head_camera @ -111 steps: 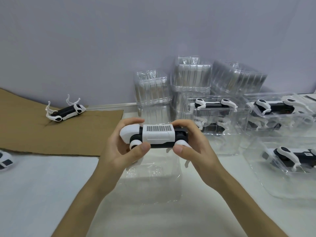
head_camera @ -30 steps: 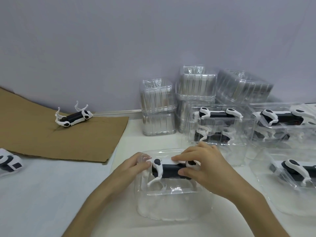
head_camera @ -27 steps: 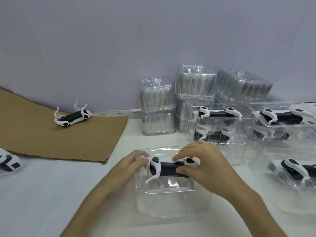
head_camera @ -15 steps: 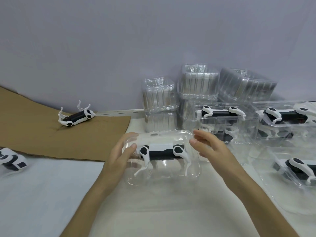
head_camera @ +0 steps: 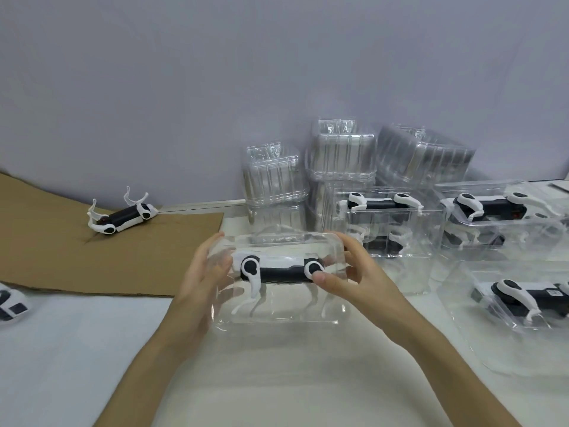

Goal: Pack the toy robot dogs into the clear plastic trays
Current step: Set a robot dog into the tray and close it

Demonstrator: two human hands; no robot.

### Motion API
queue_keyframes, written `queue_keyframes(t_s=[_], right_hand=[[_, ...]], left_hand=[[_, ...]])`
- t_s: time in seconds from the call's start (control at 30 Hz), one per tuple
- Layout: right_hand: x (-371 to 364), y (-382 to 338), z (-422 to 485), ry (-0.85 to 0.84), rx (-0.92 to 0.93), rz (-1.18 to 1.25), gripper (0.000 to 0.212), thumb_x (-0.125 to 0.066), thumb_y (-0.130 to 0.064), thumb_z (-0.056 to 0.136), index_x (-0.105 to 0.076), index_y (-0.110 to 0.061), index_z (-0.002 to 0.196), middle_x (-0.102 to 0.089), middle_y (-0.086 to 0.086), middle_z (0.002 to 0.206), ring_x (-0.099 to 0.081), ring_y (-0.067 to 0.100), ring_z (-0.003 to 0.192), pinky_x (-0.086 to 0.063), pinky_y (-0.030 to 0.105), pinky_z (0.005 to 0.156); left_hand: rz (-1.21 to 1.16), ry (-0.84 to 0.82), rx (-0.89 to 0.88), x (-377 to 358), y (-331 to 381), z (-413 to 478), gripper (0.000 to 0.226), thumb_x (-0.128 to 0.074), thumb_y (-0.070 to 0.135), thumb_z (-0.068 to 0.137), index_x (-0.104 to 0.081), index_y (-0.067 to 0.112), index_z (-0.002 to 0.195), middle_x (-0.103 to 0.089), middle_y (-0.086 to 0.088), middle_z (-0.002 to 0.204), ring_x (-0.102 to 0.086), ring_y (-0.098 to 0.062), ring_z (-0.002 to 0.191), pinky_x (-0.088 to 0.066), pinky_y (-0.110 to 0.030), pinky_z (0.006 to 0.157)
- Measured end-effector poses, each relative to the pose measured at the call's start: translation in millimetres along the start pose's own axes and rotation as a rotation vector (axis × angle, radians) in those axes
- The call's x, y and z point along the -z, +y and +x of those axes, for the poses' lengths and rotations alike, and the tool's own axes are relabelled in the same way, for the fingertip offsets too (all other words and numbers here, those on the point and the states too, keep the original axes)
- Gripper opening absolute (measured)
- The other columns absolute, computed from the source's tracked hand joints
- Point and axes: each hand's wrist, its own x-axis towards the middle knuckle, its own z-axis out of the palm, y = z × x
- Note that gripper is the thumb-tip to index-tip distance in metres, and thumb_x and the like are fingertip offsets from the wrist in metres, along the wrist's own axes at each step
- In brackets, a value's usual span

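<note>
whereas flat earlier, clear tray (head_camera: 278, 314) with toy dog (head_camera: 280, 270) now upright, left grip (head_camera: 200, 282) and right grip (head_camera: 360, 278) around its ends

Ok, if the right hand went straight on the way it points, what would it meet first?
The right hand grips the clear tray; pushing leftward, it meets that tray's end wall first, then probably the toy dog inside.
</note>
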Motion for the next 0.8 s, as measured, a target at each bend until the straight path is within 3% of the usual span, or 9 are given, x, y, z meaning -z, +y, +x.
queue_keyframes(t_s=[0.1,0.17,0.23,0.3,0.4,0.5,0.6,0.7,0.8], right_hand=[[-5.7,0.6,-1.1,0.072,-0.003,0.004,0.083,-0.079,-0.072,0.052,-0.046,-0.059,0.127,-0.059,-0.021,0.106,-0.06,-0.003,0.087,-0.052,0.015,0.074],[-7.6,1.1,-1.7,0.108,0.004,0.006,0.08,-0.081,-0.071,0.048,-0.05,-0.06,0.121,-0.055,-0.015,0.107,-0.056,-0.007,0.078,-0.047,0.009,0.071],[-7.2,0.6,-1.6,0.137,-0.004,-0.013,0.077,-0.082,-0.07,0.045,-0.052,-0.059,0.116,-0.053,-0.011,0.106,-0.053,-0.01,0.074,-0.046,0.008,0.067],[-5.4,-1.3,-1.6,0.123,-0.044,-0.039,0.073,-0.081,-0.071,0.045,-0.054,-0.06,0.111,-0.053,-0.01,0.103,-0.053,-0.011,0.069,-0.046,0.009,0.061],[-1.6,-5.4,-4.7,-0.021,-0.159,-0.098,0.053,-0.072,-0.077,0.055,-0.053,-0.062,0.103,-0.059,-0.011,0.102,-0.061,-0.007,0.068,-0.045,0.012,0.056],[-0.4,-8.4,-9.4,-0.169,-0.277,-0.104,0.06,-0.061,-0.085,0.061,-0.058,-0.046,0.107,-0.066,-0.007,0.093,-0.059,0.003,0.064,-0.042,0.014,0.054],[1.7,-14.1,-11.5,-0.171,-0.305,-0.083,0.062,-0.054,-0.091,0.058,-0.061,-0.044,0.099,-0.064,-0.006,0.081,-0.055,0.011,0.062,-0.045,0.021,0.053],[10.1,-19.7,-11.7,-0.123,-0.282,-0.073,0.05,-0.063,-0.084,0.062,-0.064,-0.043,0.091,-0.062,-0.012,0.076,-0.054,0.009,0.056,-0.047,0.02,0.052],[22.2,-19.3,-11.4,-0.104,-0.289,-0.096,0.044,-0.075,-0.077,0.064,-0.067,-0.041,0.088,-0.055,-0.013,0.066,-0.049,0.009,0.05,-0.047,0.023,0.053]], left_hand=[[0.06,-0.061,0.07,1.8,1.5,-3.0,0.076,-0.075,0.056,0.068,-0.053,0.041,0.138,-0.07,0.004,0.123,-0.064,-0.023,0.114,-0.047,-0.047,0.101],[0.156,-0.051,0.074,1.9,6.2,-5.0,0.079,-0.077,0.061,0.059,-0.052,0.053,0.134,-0.069,0.01,0.115,-0.065,-0.009,0.101,-0.048,-0.036,0.092],[0.231,-0.01,0.09,2.7,9.8,-5.2,0.08,-0.077,0.066,0.054,-0.053,0.057,0.13,-0.065,0.007,0.119,-0.066,-0.006,0.097,-0.046,-0.027,0.084],[0.257,0.02,0.118,2.3,11.8,-5.1,0.076,-0.077,0.067,0.051,-0.06,0.052,0.123,-0.064,0.0,0.117,-0.064,-0.012,0.091,-0.046,-0.023,0.079],[0.249,0.061,0.163,-1.4,13.3,-7.5,0.066,-0.078,0.067,0.052,-0.066,0.042,0.113,-0.063,0.004,0.095,-0.057,0.002,0.066,-0.041,-0.025,0.065],[0.314,0.047,0.246,1.4,13.0,-7.7,0.058,-0.072,0.073,0.056,-0.068,0.047,0.108,-0.065,0.006,0.099,-0.06,-0.006,0.075,-0.046,-0.028,0.069],[0.233,-0.045,0.312,4.7,15.8,-9.3,0.066,-0.07,0.078,0.057,-0.07,0.041,0.112,-0.067,0.004,0.101,-0.064,-0.014,0.082,-0.048,-0.031,0.074],[0.116,-0.066,0.355,5.9,17.2,-7.7,0.066,-0.072,0.075,0.063,-0.072,0.033,0.114,-0.058,-0.002,0.103,-0.062,-0.019,0.08,-0.047,-0.036,0.073],[0.169,-0.067,0.357,5.4,14.4,-6.9,0.068,-0.076,0.075,0.06,-0.073,0.028,0.108,-0.05,-0.001,0.099,-0.056,-0.017,0.074,-0.048,-0.031,0.063]])
